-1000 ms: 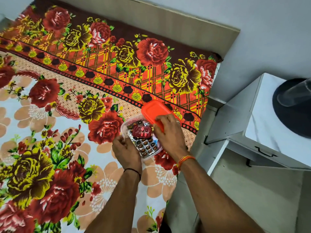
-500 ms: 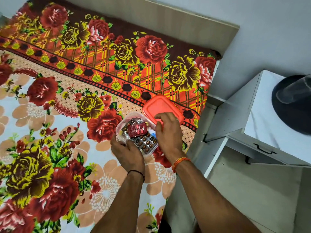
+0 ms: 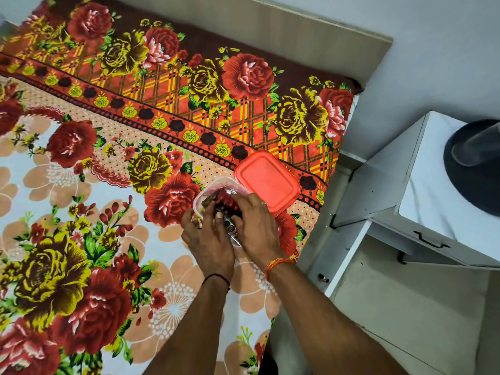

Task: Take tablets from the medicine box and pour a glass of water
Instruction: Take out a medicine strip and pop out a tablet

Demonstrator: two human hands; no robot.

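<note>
Clear plastic medicine box open on the flowered bedspread, near the bed's right edge. Orange lid off, flat on the cloth just beside the box, touching its far right side. Both hands over the box: left hand curled at the near left rim, right hand with fingers bent down among the tablet strips. Exact grip of either hand impossible to tell. White bedside cabinet to the right.
</note>
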